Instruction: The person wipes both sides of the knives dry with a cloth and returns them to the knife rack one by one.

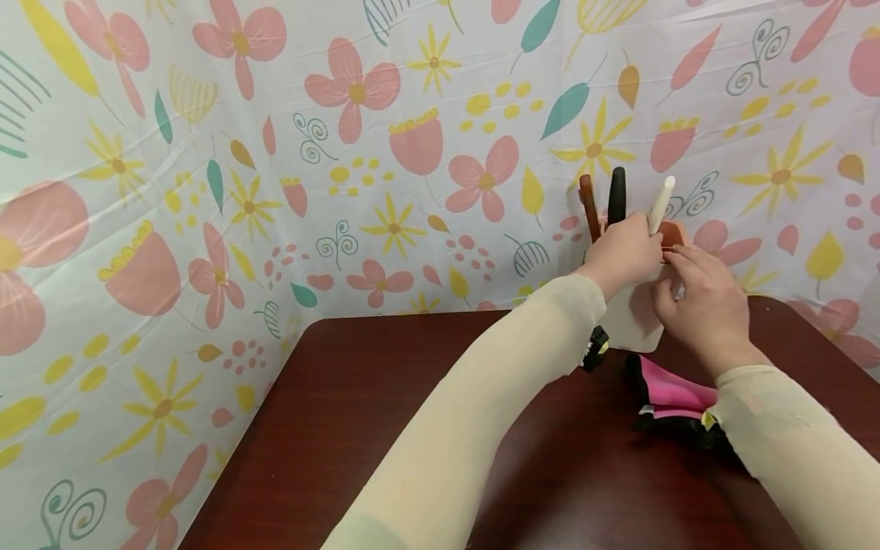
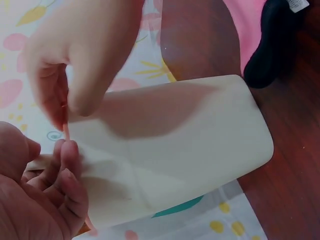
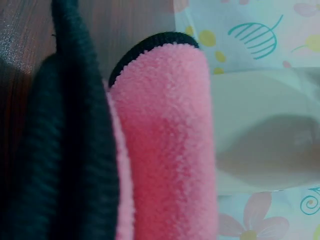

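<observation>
An off-white holder [image 1: 629, 317] with an orange inside stands at the back of the table, against the patterned cloth. From it rise a brown stick [image 1: 589, 206], a black handle [image 1: 616, 195] and a slim white rod [image 1: 662, 202] with a rounded end. My left hand [image 1: 624, 250] is at the rim, its fingers curled around the white rod's lower part. With the thumb outside and fingers over the edge, my right hand [image 1: 711, 302] pinches the holder's rim, also seen in the left wrist view. The holder's contents below the rim are hidden.
A folded pink fleecy piece with black edging [image 1: 677, 389] lies before the holder, beside the right forearm, and fills much of the right wrist view. The dark red-brown table [image 1: 385, 428] meets a flower-printed cloth [image 1: 412, 191] at the back and left.
</observation>
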A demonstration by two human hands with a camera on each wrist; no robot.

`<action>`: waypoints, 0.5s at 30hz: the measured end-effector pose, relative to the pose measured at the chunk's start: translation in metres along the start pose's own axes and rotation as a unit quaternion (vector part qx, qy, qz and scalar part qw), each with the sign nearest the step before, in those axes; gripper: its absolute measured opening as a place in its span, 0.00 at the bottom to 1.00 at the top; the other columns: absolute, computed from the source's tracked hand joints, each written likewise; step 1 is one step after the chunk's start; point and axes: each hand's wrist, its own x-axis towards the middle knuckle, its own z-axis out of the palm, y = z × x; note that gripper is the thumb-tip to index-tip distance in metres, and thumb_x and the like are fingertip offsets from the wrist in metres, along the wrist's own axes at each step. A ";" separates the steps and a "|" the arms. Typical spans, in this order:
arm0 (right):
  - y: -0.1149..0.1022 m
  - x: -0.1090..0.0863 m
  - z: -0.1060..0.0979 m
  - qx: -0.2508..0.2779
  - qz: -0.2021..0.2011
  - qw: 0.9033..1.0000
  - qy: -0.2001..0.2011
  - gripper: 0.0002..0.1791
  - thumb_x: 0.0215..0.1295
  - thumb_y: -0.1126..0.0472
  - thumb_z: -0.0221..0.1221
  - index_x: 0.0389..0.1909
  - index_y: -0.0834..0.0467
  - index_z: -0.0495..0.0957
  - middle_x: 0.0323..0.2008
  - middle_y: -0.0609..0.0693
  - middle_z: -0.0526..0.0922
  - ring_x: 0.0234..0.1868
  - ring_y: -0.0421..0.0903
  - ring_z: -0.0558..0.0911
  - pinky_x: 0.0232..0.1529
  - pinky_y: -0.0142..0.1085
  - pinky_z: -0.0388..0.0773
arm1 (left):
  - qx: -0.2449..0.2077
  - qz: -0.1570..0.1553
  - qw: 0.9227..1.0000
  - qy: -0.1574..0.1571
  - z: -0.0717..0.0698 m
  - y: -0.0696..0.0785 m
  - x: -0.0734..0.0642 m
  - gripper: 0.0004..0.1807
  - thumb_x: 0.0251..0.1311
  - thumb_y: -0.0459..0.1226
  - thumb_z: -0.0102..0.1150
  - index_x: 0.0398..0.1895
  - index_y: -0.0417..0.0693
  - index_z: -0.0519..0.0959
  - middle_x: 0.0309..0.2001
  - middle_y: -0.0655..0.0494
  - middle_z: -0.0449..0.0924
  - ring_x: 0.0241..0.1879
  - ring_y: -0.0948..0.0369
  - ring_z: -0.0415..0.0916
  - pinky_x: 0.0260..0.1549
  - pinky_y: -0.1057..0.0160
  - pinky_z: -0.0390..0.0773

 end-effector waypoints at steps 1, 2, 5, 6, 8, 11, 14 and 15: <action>0.000 0.001 0.000 0.000 0.001 1.000 -0.007 0.23 0.62 0.62 0.59 0.56 0.67 0.82 0.57 0.65 0.84 0.62 0.65 0.79 0.72 0.52 0.70 | -0.001 0.001 1.000 0.003 0.002 -0.002 0.000 0.10 0.77 0.53 0.48 0.48 0.63 0.74 0.38 0.66 0.81 0.33 0.66 0.76 0.36 0.65 0.75; 0.000 0.001 0.000 0.001 0.001 1.000 -0.013 0.23 0.62 0.62 0.60 0.56 0.67 0.82 0.57 0.65 0.84 0.62 0.65 0.79 0.72 0.52 0.70 | -0.001 0.000 1.000 0.005 0.003 -0.003 0.000 0.10 0.77 0.53 0.48 0.48 0.63 0.74 0.38 0.66 0.81 0.33 0.66 0.76 0.36 0.65 0.75; 0.001 0.004 -0.001 0.011 -0.005 0.999 -0.032 0.23 0.61 0.63 0.60 0.57 0.68 0.81 0.58 0.67 0.83 0.62 0.66 0.78 0.72 0.53 0.69 | -0.005 0.005 1.000 0.010 0.003 -0.008 0.000 0.10 0.76 0.53 0.49 0.42 0.62 0.74 0.36 0.67 0.81 0.33 0.67 0.76 0.35 0.66 0.75; 0.001 0.005 -0.001 0.013 -0.007 0.999 -0.039 0.24 0.61 0.64 0.60 0.57 0.68 0.81 0.58 0.67 0.82 0.62 0.67 0.78 0.72 0.53 0.69 | -0.009 0.011 1.000 0.011 0.003 -0.010 0.000 0.10 0.76 0.53 0.50 0.41 0.62 0.74 0.36 0.67 0.81 0.34 0.67 0.76 0.36 0.66 0.75; 0.002 0.004 -0.005 0.018 -0.007 0.998 -0.054 0.24 0.60 0.64 0.60 0.58 0.68 0.80 0.60 0.68 0.81 0.63 0.67 0.77 0.73 0.52 0.68 | -0.020 0.027 0.999 0.007 0.003 -0.015 -0.003 0.11 0.75 0.53 0.51 0.38 0.62 0.74 0.35 0.68 0.80 0.34 0.67 0.76 0.36 0.67 0.75; 0.001 0.003 -0.010 0.024 -0.003 0.997 -0.067 0.25 0.61 0.64 0.59 0.59 0.67 0.80 0.62 0.67 0.80 0.64 0.68 0.76 0.75 0.51 0.66 | -0.036 0.057 0.998 0.000 0.002 -0.026 -0.008 0.10 0.74 0.53 0.52 0.42 0.62 0.76 0.37 0.67 0.82 0.35 0.68 0.79 0.35 0.69 0.76; -0.005 0.003 -0.016 0.036 -0.018 0.998 -0.055 0.23 0.60 0.64 0.59 0.57 0.66 0.81 0.61 0.67 0.81 0.63 0.68 0.77 0.75 0.50 0.66 | -0.027 0.078 0.997 -0.011 -0.004 -0.041 -0.014 0.14 0.74 0.55 0.51 0.55 0.66 0.78 0.45 0.69 0.85 0.39 0.71 0.80 0.37 0.71 0.77; -0.009 0.005 -0.018 0.042 -0.031 0.998 -0.047 0.23 0.60 0.64 0.59 0.56 0.66 0.82 0.60 0.67 0.82 0.62 0.68 0.78 0.74 0.49 0.67 | -0.019 0.085 0.996 -0.012 -0.006 -0.047 -0.017 0.17 0.74 0.55 0.52 0.60 0.67 0.77 0.49 0.70 0.85 0.41 0.72 0.80 0.38 0.71 0.77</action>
